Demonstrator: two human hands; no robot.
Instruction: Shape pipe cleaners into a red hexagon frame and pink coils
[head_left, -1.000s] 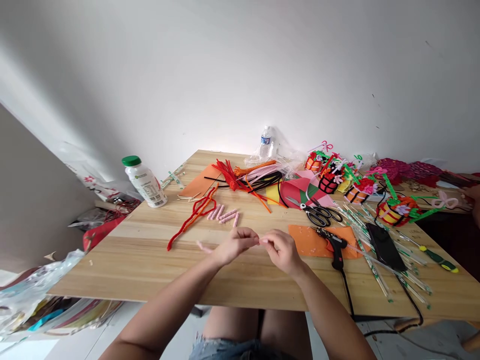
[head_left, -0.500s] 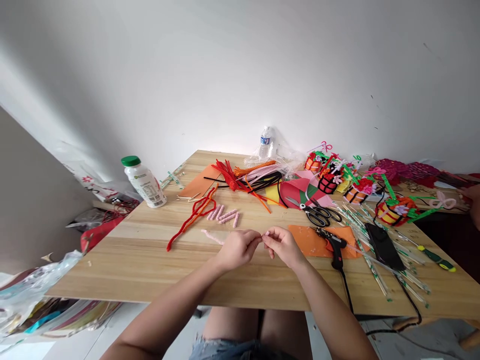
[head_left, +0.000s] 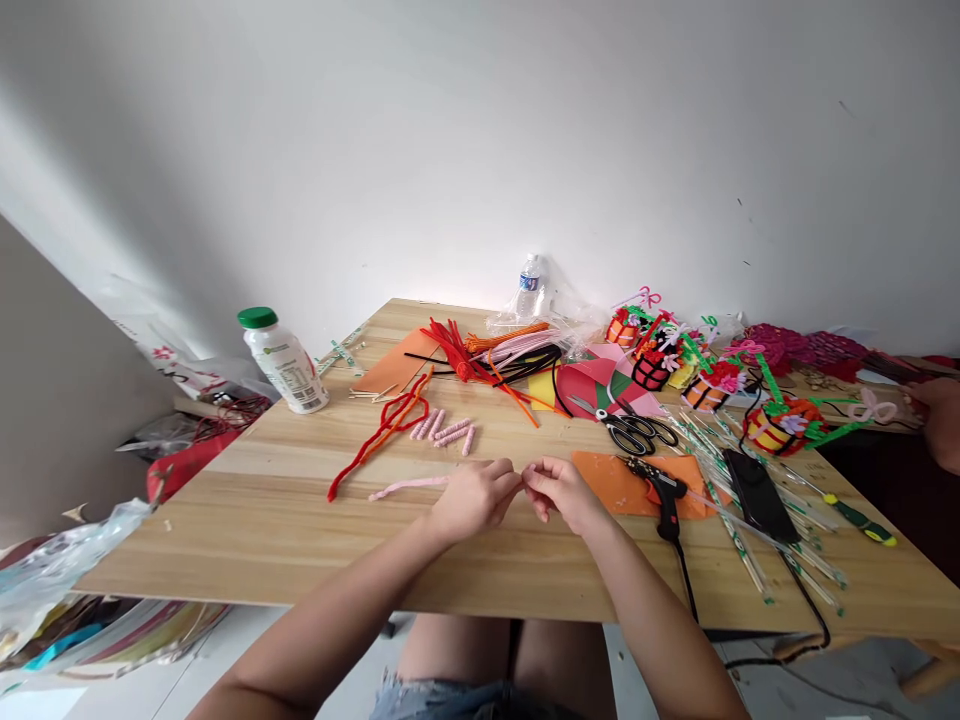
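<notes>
A pale pink pipe cleaner (head_left: 409, 485) trails out to the left from under my left hand (head_left: 480, 498), whose fingers are closed on it. Against those fingertips, my right hand (head_left: 559, 493) pinches at the other end of the same pipe cleaner; most of that end is hidden by the fingers. Just beyond my hands lie several coiled pink pipe cleaner pieces (head_left: 452, 434). Red pipe cleaners (head_left: 352, 470) and an orange one (head_left: 397, 420), loosely tangled, rest further left.
A white bottle with a green cap (head_left: 285, 362) stands at the left. Scissors (head_left: 630, 430), a glue gun (head_left: 664, 495) on orange felt (head_left: 600, 480), a phone (head_left: 759, 495), a screwdriver (head_left: 859, 518) and small flower baskets (head_left: 780, 428) lie rightward. Another person's hand (head_left: 937, 415) shows far right.
More of the pink pipe cleaner's tail now shows left of my left hand, lying straighter along the table. My fingertips stay together. The view has shifted slightly.
</notes>
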